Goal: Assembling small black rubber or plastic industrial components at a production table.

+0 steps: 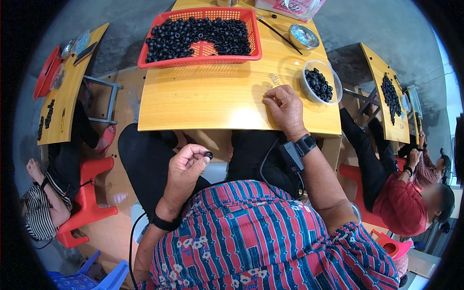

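Over my lap, my left hand (186,166) pinches a small black ring-shaped piece (209,155) between thumb and fingers. My right hand (285,105) is on the table (203,104), its fingertips drawn together at the tabletop. Whether anything tiny is between them is hidden. Just beyond those fingertips lies a scatter of tiny pale bits (274,78). To the right of this hand stands a clear round tub (337,87) partly filled with similar black pieces (319,84).
A red plastic basket (200,62) heaped with black pieces sits at the far left of the table. Farther right are a thin black stick (280,35), a metal bowl (304,37) with bluish contents, and a pink-and-white package (295,7). Other people sit at side tables.
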### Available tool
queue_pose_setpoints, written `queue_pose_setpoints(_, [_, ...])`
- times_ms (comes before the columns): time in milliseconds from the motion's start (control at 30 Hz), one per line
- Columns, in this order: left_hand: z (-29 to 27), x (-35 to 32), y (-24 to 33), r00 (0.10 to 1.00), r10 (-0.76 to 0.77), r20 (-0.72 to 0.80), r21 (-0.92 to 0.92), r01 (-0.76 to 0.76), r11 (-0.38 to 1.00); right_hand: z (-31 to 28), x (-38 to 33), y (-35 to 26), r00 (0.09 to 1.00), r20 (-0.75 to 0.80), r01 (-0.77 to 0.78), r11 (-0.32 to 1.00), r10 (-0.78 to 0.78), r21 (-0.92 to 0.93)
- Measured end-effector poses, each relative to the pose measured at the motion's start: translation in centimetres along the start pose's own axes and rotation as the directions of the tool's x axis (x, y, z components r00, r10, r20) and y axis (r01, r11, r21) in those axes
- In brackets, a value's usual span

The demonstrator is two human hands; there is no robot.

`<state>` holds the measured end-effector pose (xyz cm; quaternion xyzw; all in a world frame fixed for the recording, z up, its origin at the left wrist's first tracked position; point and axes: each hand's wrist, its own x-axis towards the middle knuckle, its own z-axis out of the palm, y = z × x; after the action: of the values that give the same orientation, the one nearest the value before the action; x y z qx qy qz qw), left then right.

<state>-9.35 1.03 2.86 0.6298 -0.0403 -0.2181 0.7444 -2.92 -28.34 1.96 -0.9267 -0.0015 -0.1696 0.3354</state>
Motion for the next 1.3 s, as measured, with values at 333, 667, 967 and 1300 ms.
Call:
queue_pose_setpoints(333, [0.2, -0.1, 0.2, 1.000, 0.001, 0.004, 0.003, -0.001, 1.000, -0.1, -0.1, 0.4, 0.997, 0.036, -0.075, 0.982, 0.070, 0.172])
queue_pose_setpoints(667, [0.2, -0.1, 0.2, 1.000, -0.003, 0.006, 0.053, 0.003, 0.999, -0.1, -0.1, 1.0, 0.996, 0.047, -0.081, 0.977, 0.073, 0.200])
queue_pose_setpoints(967, [0.2, -0.2, 0.2, 1.000, 0.001, 0.012, 0.040, -0.002, 0.999, -0.8, 0.4, 0.6, 0.950, 0.108, -0.306, 0.807, 0.293, 0.505])
queue_pose_setpoints(1300, [0.1, -0.1, 0.1, 0.999, 0.030, -0.018, 0.021, -0.030, 0.999, -0.9, 1.3, -0.8, 0.890, 0.266, -0.446, 0.585, 0.370, 0.678])
